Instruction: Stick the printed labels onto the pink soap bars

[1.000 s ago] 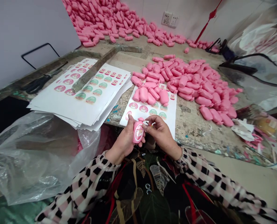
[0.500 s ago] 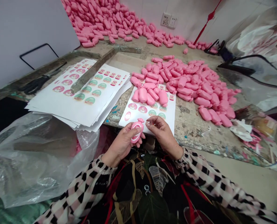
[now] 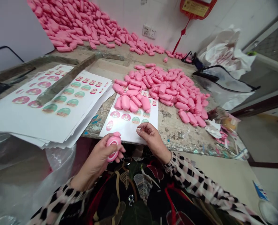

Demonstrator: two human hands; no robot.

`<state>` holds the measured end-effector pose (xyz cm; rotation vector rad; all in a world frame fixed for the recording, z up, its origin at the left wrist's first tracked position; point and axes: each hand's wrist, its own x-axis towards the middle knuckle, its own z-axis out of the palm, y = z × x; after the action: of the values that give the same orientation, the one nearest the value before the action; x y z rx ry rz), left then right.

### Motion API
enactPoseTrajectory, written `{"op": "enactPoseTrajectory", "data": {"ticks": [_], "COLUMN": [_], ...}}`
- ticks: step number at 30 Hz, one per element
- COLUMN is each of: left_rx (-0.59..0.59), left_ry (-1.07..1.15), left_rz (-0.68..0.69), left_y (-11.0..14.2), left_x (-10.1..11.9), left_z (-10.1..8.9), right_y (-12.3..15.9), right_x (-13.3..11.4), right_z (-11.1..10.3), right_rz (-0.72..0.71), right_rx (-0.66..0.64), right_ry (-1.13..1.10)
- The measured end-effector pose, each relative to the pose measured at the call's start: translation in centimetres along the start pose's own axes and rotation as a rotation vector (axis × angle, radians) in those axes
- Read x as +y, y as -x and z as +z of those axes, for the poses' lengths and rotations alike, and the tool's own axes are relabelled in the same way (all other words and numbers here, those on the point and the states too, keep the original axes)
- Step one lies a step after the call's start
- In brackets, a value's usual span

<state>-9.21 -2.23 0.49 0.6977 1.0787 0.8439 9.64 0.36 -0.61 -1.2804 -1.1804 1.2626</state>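
Observation:
My left hand [image 3: 99, 156] is wrapped round a small pink sausage-shaped squeeze toy [image 3: 116, 139], thumb across its front. An oval pink-and-white sticker shows on the toy's face, partly under the thumb. My right hand [image 3: 153, 140] hovers over the near right part of a white sticker sheet [image 3: 122, 128], thumb and forefinger pinched together. Whether a tiny thing sits between those fingertips I cannot make out. Pink round, green round and small red stickers are on the sheet. Several pink squeeze toys [image 3: 125, 103] lie on its far part.
A large heap of pink toys [image 3: 176, 90] spreads behind the sheet, with another pile [image 3: 82, 25] along the wall. To the left, a metal bar [image 3: 66, 81] rests on a stack of sticker sheets [image 3: 36, 125]. Clear plastic [image 3: 61, 159] hangs below the stack. Scraps [image 3: 213, 128] lie at right.
My left hand has drawn the toy away from my right hand, to the left and down. The right fingers have come off the toy and moved over the sheet. The view has turned right.

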Motion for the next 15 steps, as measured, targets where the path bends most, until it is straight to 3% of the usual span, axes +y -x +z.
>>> {"op": "enactPoseTrajectory", "data": {"ticks": [4, 7, 11, 15], "left_rx": [0.146, 0.372, 0.636, 0.897], "left_ry": [-0.001, 0.004, -0.048, -0.229], "left_rz": [-0.028, -0.012, 0.088, 0.215], "left_y": [1.6, 3.1, 6.1, 9.2], "left_x": [0.4, 1.0, 2.6, 4.1], "left_z": [-1.3, -3.1, -6.4, -9.7], "right_y": [0.1, 0.1, -0.5, -1.8], "right_x": [0.6, 0.9, 0.2, 0.1], "right_z": [-2.8, -6.8, -14.0, -19.6], "right_rz": [-0.024, -0.052, -0.183, -0.049], "right_rx": [0.069, 0.137, 0.342, 0.515], "right_ry": [0.095, 0.297, 0.934, 1.439]}}
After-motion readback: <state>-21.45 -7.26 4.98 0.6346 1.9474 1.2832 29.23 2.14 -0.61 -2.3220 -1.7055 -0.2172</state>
